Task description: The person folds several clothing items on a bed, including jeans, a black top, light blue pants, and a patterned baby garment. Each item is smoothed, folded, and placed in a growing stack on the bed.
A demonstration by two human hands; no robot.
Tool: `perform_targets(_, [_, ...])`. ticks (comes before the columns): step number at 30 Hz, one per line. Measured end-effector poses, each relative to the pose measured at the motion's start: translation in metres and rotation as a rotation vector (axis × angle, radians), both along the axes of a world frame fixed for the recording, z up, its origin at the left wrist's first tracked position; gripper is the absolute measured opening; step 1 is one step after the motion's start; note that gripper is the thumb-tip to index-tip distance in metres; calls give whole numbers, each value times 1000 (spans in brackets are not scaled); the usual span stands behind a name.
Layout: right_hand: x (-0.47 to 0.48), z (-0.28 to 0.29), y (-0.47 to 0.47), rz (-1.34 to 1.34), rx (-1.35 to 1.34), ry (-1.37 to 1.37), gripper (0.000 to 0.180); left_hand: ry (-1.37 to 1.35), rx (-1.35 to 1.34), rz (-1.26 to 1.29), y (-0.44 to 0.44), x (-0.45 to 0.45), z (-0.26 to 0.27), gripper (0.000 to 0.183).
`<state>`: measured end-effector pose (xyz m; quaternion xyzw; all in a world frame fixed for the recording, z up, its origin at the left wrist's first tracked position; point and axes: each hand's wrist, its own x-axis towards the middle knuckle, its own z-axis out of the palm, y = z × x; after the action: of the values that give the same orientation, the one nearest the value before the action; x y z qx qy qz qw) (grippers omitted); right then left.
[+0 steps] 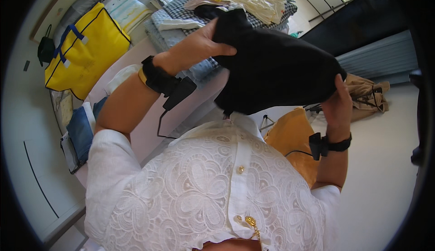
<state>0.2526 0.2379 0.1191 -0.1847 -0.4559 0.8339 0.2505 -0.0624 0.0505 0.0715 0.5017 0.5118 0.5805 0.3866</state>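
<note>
A black cloth garment (278, 67) hangs spread in the air in front of my chest. My left hand (200, 43) pinches its upper left part, the thumb lying on top of the fabric. At the opposite end, my right hand (338, 104) grips the lower right edge, with some fingers hidden by the cloth. What kind of garment it is cannot be told. Behind it, a heap of folded and loose clothes (176, 9) lies on the bed, including a black-and-white checked cloth (289, 10) and a cream crumpled garment (260, 4).
A yellow zip bag with blue handles (91, 47) stands at the left. Folded blue jeans (80, 132) lie on the bed's pale pink edge (142, 128). To the right are a mustard cloth (294, 138), a brown garment (365, 93) and a large black panel (360, 19).
</note>
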Motion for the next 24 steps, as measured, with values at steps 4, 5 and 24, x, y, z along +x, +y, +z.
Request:
perform_targets(4, [-17, 51, -2, -42, 288, -7, 39, 154, 89, 167, -19, -17, 52, 63])
perform_targets(5, [-22, 60, -7, -28, 310, 57, 40, 63, 179, 124, -20, -23, 68, 67])
perform_targets(24, [-128, 146, -39, 151, 1224, -16, 39, 323, 381, 490, -206, -42, 194, 34])
